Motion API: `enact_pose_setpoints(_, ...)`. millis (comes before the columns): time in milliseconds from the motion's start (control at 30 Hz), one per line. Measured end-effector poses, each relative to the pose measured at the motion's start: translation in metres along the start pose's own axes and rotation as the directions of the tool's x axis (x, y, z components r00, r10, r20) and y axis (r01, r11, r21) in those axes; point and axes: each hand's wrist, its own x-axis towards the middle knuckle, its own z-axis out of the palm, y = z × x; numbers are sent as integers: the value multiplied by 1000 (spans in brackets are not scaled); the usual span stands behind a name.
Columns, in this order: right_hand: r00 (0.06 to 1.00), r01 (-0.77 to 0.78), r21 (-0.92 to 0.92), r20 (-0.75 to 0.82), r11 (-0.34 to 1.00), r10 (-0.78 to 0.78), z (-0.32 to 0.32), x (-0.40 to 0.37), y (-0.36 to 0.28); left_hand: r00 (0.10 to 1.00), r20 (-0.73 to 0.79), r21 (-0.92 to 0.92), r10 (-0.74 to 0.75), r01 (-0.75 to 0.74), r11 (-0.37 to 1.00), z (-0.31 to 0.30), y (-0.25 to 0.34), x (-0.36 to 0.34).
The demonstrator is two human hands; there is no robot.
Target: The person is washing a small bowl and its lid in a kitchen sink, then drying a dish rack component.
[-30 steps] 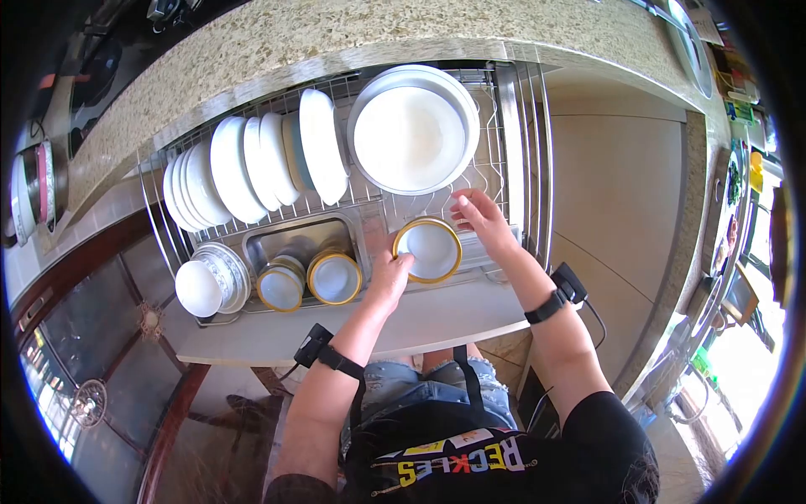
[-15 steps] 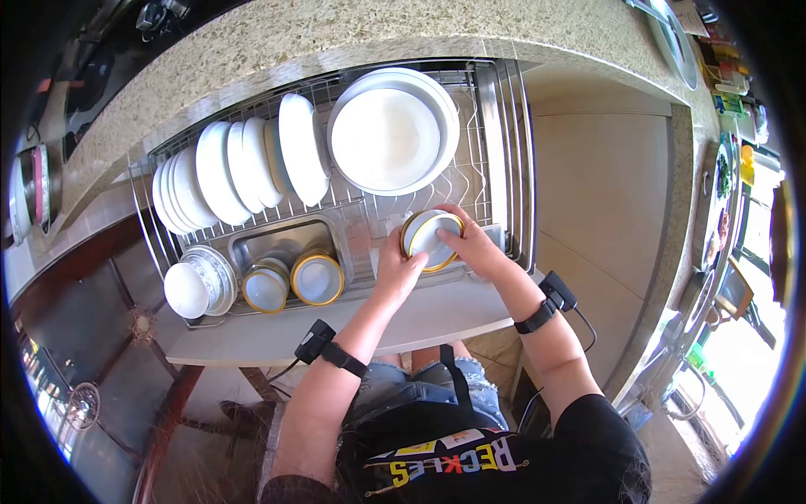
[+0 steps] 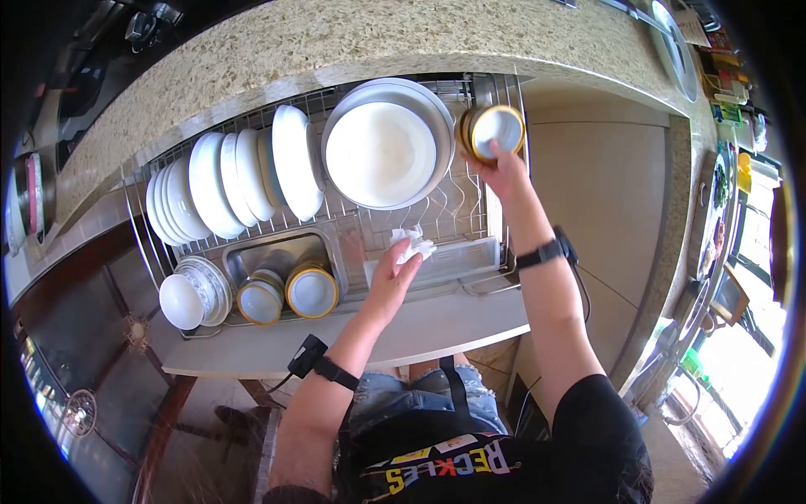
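My right hand (image 3: 502, 174) grips a small stack of white bowls with yellow-brown rims (image 3: 497, 133) at the right end of the pull-out dish rack (image 3: 457, 197). Its thumb presses on the top bowl, and the fingers are mostly hidden. Lower down, my left hand (image 3: 393, 284) is closed on a crumpled white tissue (image 3: 411, 244), held over the front of the rack. Between the hands and the plates sits a large white basin (image 3: 382, 155). A clear plastic tray (image 3: 457, 260) lies just right of my left hand.
White plates (image 3: 222, 185) stand on edge at the rack's left. In front are nested white bowls (image 3: 183, 300) and yellow-rimmed bowls (image 3: 312, 291) beside a metal tray (image 3: 281, 246). A speckled stone countertop (image 3: 369, 42) overhangs the back; the drawer front (image 3: 420, 328) borders my side.
The yellow-rimmed bowls were between both hands over the rack's front; my right hand has carried them up and right. My left hand has let go of them and shows the tissue.
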Motion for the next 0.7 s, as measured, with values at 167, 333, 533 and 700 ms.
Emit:
enact_pose_setpoints(167,998,61,-33,-11,998,-61,29,71,-6,995,55,0,-79,79,997,-6,-4,-3)
enact_pose_setpoints(333,996,89,-289,-6,953,-94,48,81,-3,993,40,-75,-116,118,990,-9,-7,-3)
enact_pose_setpoints(533,986,101,-285,-101,953,-135,46,80,-1,998,-6,-65,-58,57,996,-13,-18,4)
enact_pose_setpoints(700,949,170,-482,-157,860,-275,53,65,-6,996,11,-116,-84,85,990,-16,-19,3)
